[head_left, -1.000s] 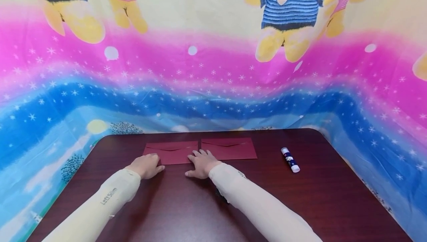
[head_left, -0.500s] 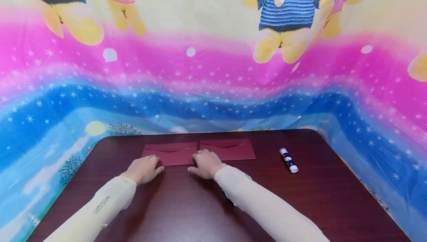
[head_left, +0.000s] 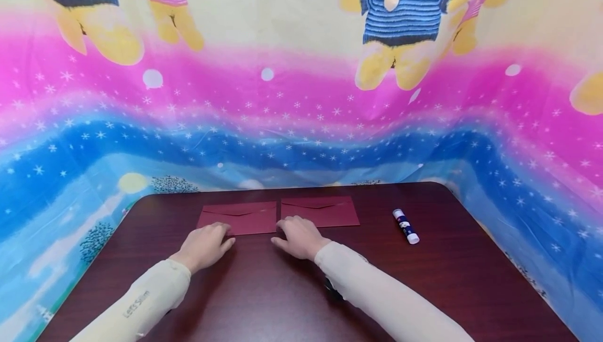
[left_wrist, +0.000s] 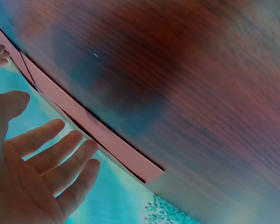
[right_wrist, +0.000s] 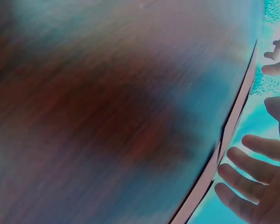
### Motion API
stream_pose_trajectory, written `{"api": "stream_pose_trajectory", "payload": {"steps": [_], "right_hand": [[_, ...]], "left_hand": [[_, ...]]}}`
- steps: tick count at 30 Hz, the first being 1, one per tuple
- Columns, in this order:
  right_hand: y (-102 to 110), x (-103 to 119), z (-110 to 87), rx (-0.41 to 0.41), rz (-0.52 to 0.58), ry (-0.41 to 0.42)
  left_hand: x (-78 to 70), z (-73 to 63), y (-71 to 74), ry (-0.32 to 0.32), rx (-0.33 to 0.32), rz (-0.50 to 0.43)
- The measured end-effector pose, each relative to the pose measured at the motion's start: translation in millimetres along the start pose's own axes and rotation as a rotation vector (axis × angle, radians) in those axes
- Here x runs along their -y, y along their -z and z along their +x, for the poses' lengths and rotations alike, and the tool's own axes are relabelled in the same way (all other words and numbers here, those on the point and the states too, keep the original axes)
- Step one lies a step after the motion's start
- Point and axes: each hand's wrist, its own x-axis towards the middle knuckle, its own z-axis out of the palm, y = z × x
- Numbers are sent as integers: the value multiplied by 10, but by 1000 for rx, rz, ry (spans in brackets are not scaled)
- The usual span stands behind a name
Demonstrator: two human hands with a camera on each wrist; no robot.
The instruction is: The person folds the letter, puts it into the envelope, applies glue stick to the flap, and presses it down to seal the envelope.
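A printed cloth (head_left: pixel 56 174) with bears, pink and blue bands and small stars hangs behind and drapes down both sides of the dark wooden tabletop (head_left: pixel 264 300).

Toward the left, the left hand (head_left: pixel 205 242) lies palm down on the tabletop, reaching out of a pale sleeve (head_left: pixel 136 305) with small lettering on it. Its fingers are relaxed and nearly straight, grasping nothing; the fingertips lie at the near edge of the left envelope (head_left: pixel 237 217), though whether they press on the paper or only sit just beside it cannot be told from the head view. In the left wrist view the same hand (left_wrist: pixel 32 172) shows an open palm with spread fingers, held just beside the edge of the envelope (left_wrist: pixel 84 123).

The left envelope is dark red and lies flat, flap side up, near the far edge of the tabletop. Just beside it to the right, almost touching edge to edge, lies a second envelope (head_left: pixel 320 211) of the same colour, also flat and flap side up.

The right hand (head_left: pixel 301 236) rests palm down near the gap between the two envelopes, its fingers loose and holding nothing, the fingertips at the near edge of the second envelope. The right wrist view shows this hand (right_wrist: pixel 259 179) open with its fingers apart, next to the envelope's thin edge (right_wrist: pixel 233 126).

Further right, well apart from both hands, a glue stick (head_left: pixel 405 225) lies on its side on the tabletop.
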Motion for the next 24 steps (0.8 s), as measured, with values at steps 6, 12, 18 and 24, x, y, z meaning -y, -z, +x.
{"api": "stream_pose_trajectory", "payload": {"steps": [6,12,18,24], "right_hand": [[64,-12,-114,-25,7,17],[99,-60,-234,-52,-16,43],[144,-150,-371,-98,-34,73],[195,-227,-496,-145,-35,80]], "left_hand": [[-146,-28,-18,-34,-18,0],[-282,-51,-33,-54,-52,-19],[-410,-78,-26,-69,-96,-38],[-553,-121,5,-87,-138,-45]]}}
